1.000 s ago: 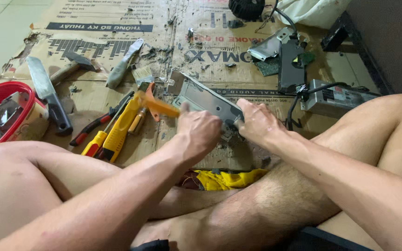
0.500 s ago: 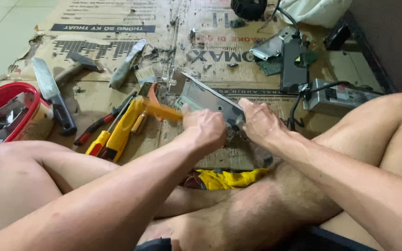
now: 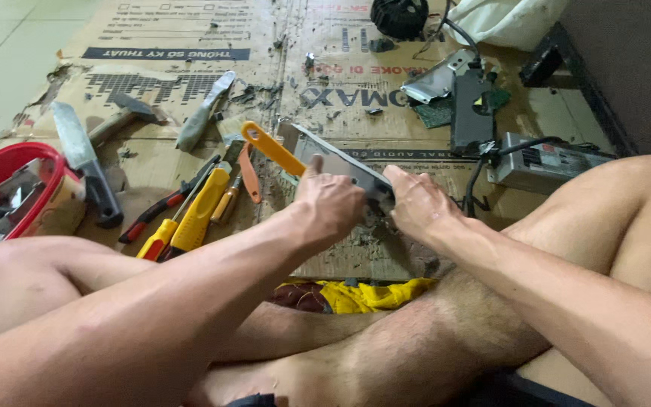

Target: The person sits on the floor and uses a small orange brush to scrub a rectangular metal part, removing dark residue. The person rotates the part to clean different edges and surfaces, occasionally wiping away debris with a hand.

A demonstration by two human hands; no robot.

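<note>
I sit cross-legged on flattened cardboard (image 3: 190, 45). My left hand (image 3: 331, 207) is closed around a tool with an orange handle (image 3: 271, 148) that sticks up and to the left. My right hand (image 3: 418, 203) grips the near end of a flat grey metal casing (image 3: 337, 160), which is tilted off the cardboard between both hands. The tool's tip is hidden behind my left hand, where it meets the casing. The two hands are almost touching.
Left of my hands lie yellow-handled tools (image 3: 197, 211), red-handled pliers (image 3: 161, 207), a cleaver (image 3: 84, 162), a hammer (image 3: 126, 113) and a red basket (image 3: 9, 188). A grey power-supply box (image 3: 544, 162), a circuit board (image 3: 446, 109) and a black part (image 3: 472, 113) lie to the right. My legs fill the foreground.
The orange handle has swung up and further to the left. Both hands stay on the casing and have shifted slightly.
</note>
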